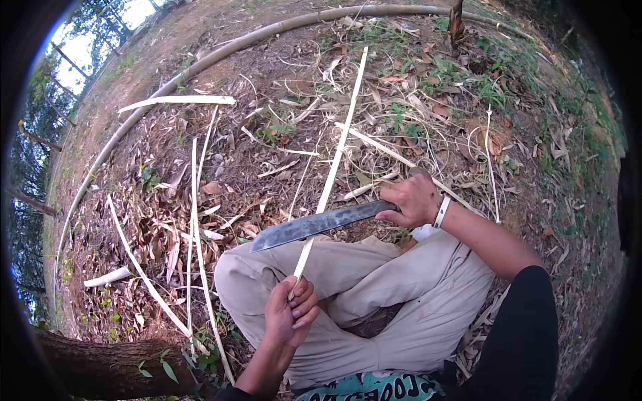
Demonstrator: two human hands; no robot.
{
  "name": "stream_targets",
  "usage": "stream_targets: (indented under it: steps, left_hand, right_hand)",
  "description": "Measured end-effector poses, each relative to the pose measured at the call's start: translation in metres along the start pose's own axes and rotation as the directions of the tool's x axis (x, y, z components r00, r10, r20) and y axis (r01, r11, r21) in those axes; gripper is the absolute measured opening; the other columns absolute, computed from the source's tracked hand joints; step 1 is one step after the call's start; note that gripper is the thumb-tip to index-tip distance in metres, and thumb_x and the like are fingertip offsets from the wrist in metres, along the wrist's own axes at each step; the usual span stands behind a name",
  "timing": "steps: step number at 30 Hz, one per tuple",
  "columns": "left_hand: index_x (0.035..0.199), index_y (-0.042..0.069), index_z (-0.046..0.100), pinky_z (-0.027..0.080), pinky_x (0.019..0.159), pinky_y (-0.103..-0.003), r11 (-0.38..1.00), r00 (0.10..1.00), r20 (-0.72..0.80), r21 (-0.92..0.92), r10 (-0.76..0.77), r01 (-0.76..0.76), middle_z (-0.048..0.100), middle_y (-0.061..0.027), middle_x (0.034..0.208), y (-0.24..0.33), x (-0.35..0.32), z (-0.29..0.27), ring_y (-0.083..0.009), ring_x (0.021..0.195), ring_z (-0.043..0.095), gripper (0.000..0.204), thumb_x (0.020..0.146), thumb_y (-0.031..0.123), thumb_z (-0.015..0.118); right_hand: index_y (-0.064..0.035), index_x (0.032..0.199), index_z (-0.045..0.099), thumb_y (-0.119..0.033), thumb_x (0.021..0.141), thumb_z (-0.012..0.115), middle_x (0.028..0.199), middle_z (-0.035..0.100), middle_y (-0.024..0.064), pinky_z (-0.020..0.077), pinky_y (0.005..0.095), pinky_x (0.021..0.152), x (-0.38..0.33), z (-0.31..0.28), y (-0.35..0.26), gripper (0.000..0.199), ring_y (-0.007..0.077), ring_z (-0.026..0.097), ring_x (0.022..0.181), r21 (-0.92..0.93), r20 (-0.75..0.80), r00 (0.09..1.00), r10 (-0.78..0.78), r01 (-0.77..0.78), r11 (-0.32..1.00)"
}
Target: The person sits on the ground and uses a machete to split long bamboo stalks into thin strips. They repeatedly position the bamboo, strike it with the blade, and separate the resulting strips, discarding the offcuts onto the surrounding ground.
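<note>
1. So the left hand point(291, 311) is holding the near end of a pale strip point(341, 154), with its fingers closing snugly around it just above the person's lap.
2. That strip is running away from those fingers, its long axis pointing ahead and leaning a bit right, with its far end reaching out over the leaf-littered ground point(254, 180).
3. The right hand point(411, 199) is gripping the handle of a big knife point(314, 227), fingers wrapping tight; the blade is pointing left, tip slightly toward the body.
4. Here's what I'd say any move is hinging on: the blade is crossing over the strip, just ahead of the left fingers (can't tell from this angle whether metal is actually touching it). The left hand is sitting nearer that crossing than the right.
5. As for writing, a teal shirt point(374, 386) is showing big dark lettering at the bottom edge, partly cut off. The white wristband point(441, 211) is carrying a dark mark, too small to make out. I'm spotting no label on the knife.
</note>
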State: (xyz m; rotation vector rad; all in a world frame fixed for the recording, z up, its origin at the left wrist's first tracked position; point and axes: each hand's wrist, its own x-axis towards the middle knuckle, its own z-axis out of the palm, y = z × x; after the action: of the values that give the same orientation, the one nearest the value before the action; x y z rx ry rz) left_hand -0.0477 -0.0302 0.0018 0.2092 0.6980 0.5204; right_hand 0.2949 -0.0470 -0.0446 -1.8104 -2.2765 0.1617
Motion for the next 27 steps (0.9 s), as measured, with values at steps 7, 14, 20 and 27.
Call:
stream_targets:
  steps: [7, 14, 20, 27]
  left_hand:
    - [0.076, 0.008, 0.039, 0.030, 0.032, -0.018, 0.994, 0.994, -0.072, 0.067, -0.085, 0.090, 0.031, 0.0040, 0.063, -0.015, -0.034, -0.024, -0.0040, 0.046, 0.029, 0.031, 0.101, 0.026, 0.041]
    - [0.072, 0.009, 0.037, 0.025, 0.032, -0.019, 0.991, 0.984, -0.120, -0.046, -0.130, 0.125, 0.029, 0.0037, 0.061, -0.013, -0.066, -0.031, -0.0048, 0.045, 0.027, 0.032, 0.099, 0.025, 0.041]
    - [0.071, 0.008, 0.038, 0.028, 0.031, -0.019, 0.980, 0.989, -0.118, -0.187, -0.088, 0.064, 0.029, 0.0035, 0.059, -0.017, -0.065, -0.053, -0.0053, 0.045, 0.028, 0.032, 0.099, 0.025, 0.041]
    - [0.079, 0.009, 0.042, 0.032, 0.031, -0.019, 0.970, 0.956, -0.164, -0.074, -0.242, 0.233, 0.034, 0.0035, 0.063, -0.016, -0.090, -0.075, -0.0068, 0.047, 0.032, 0.029, 0.100, 0.028, 0.051]
  right_hand:
    - [-0.0092, 0.084, 0.064, -0.058, 0.095, 0.043, 0.064, 0.062, 0.0165, 0.0507, 0.0493, 0.063, -0.007, -0.001, 0.053, 0.054, 0.0385, 0.064, 0.066, -0.069, 0.089, 0.906, 0.414, -0.409, 0.910]
    - [-0.0095, 0.091, 0.066, -0.060, 0.095, 0.039, 0.074, 0.067, 0.0193, 0.0528, 0.0502, 0.071, -0.017, 0.000, 0.089, 0.058, 0.0374, 0.067, 0.075, -0.068, 0.080, 0.848, 0.524, -0.519, 0.852]
    - [-0.0115, 0.091, 0.066, -0.059, 0.095, 0.041, 0.065, 0.063, 0.0177, 0.0521, 0.0515, 0.070, -0.005, -0.003, 0.059, 0.054, 0.0401, 0.065, 0.070, -0.092, 0.211, 0.895, 0.393, -0.382, 0.919]
    - [-0.0092, 0.089, 0.067, -0.063, 0.094, 0.038, 0.070, 0.065, 0.0196, 0.0526, 0.0503, 0.073, -0.011, 0.001, 0.130, 0.061, 0.0393, 0.066, 0.077, -0.137, 0.127, 0.805, 0.579, -0.564, 0.815]
